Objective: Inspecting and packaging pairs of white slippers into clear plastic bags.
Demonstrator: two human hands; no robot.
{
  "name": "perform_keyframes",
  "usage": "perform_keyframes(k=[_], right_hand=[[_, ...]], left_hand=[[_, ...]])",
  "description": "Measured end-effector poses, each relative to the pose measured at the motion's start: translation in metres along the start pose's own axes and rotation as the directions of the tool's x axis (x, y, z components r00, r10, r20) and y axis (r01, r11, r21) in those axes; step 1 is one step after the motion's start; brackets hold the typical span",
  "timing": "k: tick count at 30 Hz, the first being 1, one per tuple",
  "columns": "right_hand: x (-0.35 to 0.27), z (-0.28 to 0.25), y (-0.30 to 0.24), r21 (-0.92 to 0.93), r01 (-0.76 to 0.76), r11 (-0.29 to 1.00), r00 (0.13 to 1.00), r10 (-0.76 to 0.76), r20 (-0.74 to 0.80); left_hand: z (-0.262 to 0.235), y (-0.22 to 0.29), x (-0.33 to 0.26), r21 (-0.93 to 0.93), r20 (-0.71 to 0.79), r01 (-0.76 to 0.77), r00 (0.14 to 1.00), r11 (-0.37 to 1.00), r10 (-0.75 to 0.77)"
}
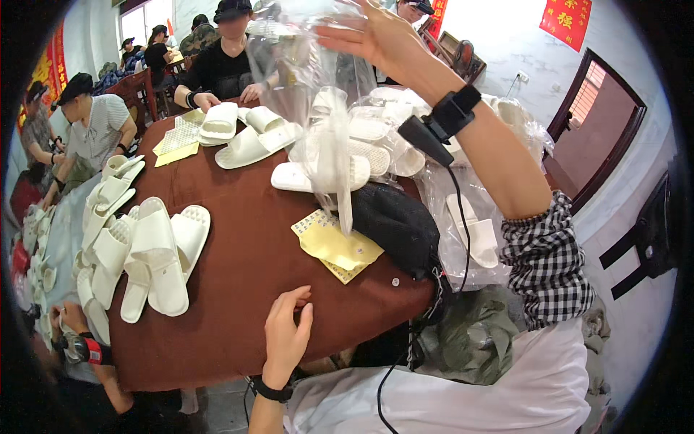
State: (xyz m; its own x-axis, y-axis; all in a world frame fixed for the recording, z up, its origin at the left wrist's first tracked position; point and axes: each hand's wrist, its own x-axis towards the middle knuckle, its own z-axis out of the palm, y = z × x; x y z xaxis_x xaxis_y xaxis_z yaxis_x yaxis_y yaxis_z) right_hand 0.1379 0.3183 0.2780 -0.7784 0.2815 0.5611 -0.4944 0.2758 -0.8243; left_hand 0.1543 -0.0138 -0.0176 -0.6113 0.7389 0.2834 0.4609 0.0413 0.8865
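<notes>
My right hand (372, 36) is raised high above the table, its fingers fairly straight with clear film over them. From it hangs a clear plastic bag (289, 61), blurred and crumpled. The bag's lower end trails in front of white slippers (295, 178); a narrow upright white shape shows there, and I cannot tell whether it is inside. My left hand (286, 334) rests near the table's front edge, loosely curled, thumb and fingers apart, holding nothing I can see. Just beyond it lie yellow sticker sheets (341, 247) beside a black cloth bundle (394, 228).
White slippers (165, 257) lie in groups along the left of the brown-covered table (238, 318). More slippers in clear bags (463, 210) are heaped at right. A black cable (468, 239) runs down from my right wrist. Co-workers sit across and at left; one hand (206, 101) touches slippers.
</notes>
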Motion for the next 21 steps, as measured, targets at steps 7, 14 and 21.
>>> perform_keyframes(k=[7,14,21], right_hand=[[0.004,0.038,-0.047,0.308,0.080,0.948,0.970,-0.145,0.194],[-0.102,-0.018,-0.085,0.137,0.172,0.976,0.985,-0.172,-0.013],[-0.300,-0.104,-0.077,-0.322,-0.051,0.946,0.832,-0.138,-0.537]], left_hand=[[0.019,0.062,0.021,-0.323,0.300,-0.084,0.936,0.943,0.186],[0.012,0.039,0.056,0.178,0.173,-0.382,0.919,0.907,0.353],[0.041,0.059,0.066,-0.242,0.307,-0.047,0.944,0.969,0.122]])
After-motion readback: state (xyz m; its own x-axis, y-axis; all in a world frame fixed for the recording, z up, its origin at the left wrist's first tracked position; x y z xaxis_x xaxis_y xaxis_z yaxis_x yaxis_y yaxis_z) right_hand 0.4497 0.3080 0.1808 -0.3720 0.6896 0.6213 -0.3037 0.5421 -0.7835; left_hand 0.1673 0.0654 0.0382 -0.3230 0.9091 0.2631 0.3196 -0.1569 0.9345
